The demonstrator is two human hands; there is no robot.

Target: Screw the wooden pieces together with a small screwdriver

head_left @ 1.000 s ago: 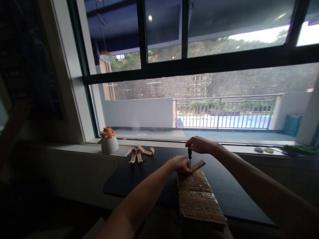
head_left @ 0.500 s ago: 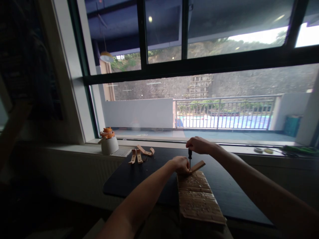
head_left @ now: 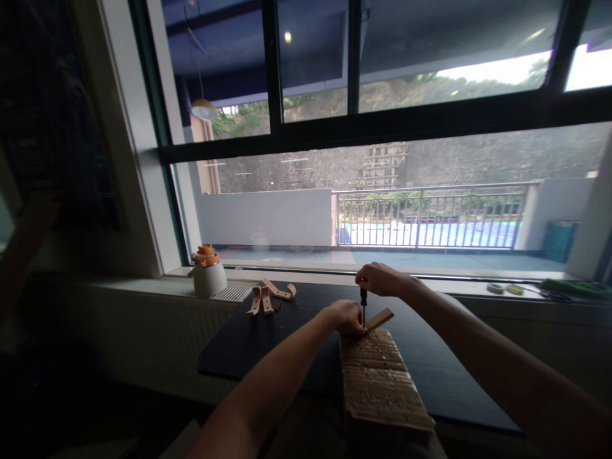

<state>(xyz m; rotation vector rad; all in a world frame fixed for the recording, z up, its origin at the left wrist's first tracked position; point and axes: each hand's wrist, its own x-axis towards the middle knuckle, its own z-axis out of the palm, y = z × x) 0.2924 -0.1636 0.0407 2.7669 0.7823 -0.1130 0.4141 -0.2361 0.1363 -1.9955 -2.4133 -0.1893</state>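
My right hand (head_left: 380,279) is closed around the handle of a black screwdriver (head_left: 364,298), which stands upright with its shaft pointing down. The tip meets a light wooden piece (head_left: 380,319) at the far end of a cardboard-covered block (head_left: 382,379). My left hand (head_left: 348,317) pinches the wooden piece beside the screwdriver shaft; its fingertips partly hide the contact point. Several wooden hook pieces (head_left: 280,291) with holes lie on the dark table to the left, with small screws (head_left: 278,306) near them.
The dark table (head_left: 253,347) stands against a window sill. A white pot with an orange top (head_left: 210,277) sits on the sill at left. Tape rolls (head_left: 497,289) and a green item (head_left: 574,289) lie on the sill at right.
My right hand and the screwdriver handle have shifted very slightly left. The left hand and the wooden piece stay in place.
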